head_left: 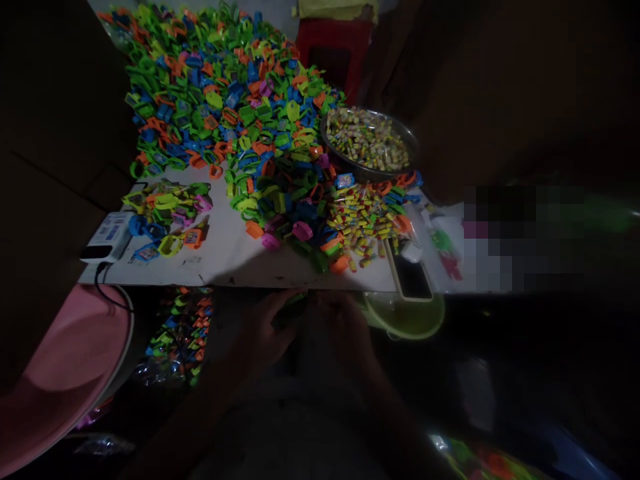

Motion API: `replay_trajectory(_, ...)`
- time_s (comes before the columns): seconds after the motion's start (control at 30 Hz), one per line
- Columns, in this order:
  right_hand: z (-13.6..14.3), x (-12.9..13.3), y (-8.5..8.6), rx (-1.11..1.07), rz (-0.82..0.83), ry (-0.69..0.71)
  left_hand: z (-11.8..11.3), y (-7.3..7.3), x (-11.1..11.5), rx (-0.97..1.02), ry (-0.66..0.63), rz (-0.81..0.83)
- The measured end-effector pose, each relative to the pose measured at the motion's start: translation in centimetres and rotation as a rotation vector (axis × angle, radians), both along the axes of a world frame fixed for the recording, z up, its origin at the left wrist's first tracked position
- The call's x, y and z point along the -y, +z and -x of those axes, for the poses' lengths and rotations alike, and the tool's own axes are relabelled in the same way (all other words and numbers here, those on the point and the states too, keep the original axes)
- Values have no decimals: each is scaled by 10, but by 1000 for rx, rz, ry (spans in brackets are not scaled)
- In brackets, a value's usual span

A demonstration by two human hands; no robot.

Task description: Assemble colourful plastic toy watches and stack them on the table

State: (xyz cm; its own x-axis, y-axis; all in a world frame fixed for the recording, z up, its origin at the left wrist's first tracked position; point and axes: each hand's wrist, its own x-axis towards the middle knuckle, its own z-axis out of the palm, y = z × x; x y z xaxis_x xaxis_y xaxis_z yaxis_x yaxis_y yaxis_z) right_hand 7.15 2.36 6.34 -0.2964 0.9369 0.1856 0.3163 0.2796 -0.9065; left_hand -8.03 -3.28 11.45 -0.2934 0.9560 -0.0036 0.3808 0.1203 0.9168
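Observation:
Both hands are in front of the table's near edge, in deep shadow. My left hand [265, 330] is closed around a dark green plastic piece [293, 310], which looks like one of the toy watches. Close on its right, my right hand [345, 320] has its fingers drawn together; whatever they grip is too dark to make out. Beyond the hands, a big heap of green, blue, orange and pink toy watches [215, 93] covers the back of the table. Small yellow wrapped candies [360, 217] lie in a loose pile at the heap's front right.
A metal bowl [415, 143] holds more wrapped candies. A phone [414, 277] overhangs the table edge above a yellow-green basin [440, 317]. On the left are a smaller watch pile [170, 207], a white device [111, 233] with a cable and a pink basin [80, 333]. A red stool [357, 50] stands behind.

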Motion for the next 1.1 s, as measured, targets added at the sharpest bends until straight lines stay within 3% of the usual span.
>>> replay_trajectory(0.2,-2,-6,11,271,-282,226,2,-15,6,143,28,70)
replay_trajectory(0.4,-3,3,14,407,-280,251,6,-16,6,165,-4,102)
replay_trajectory(0.67,-1,7,16,360,-235,183,6,-12,3,124,-25,52)
replay_trajectory(0.9,0,1,11,569,-258,309,11,-19,4,105,-18,103)
replay_trajectory(1.1,4,0,3,751,-405,431,16,-25,5,239,-46,311)
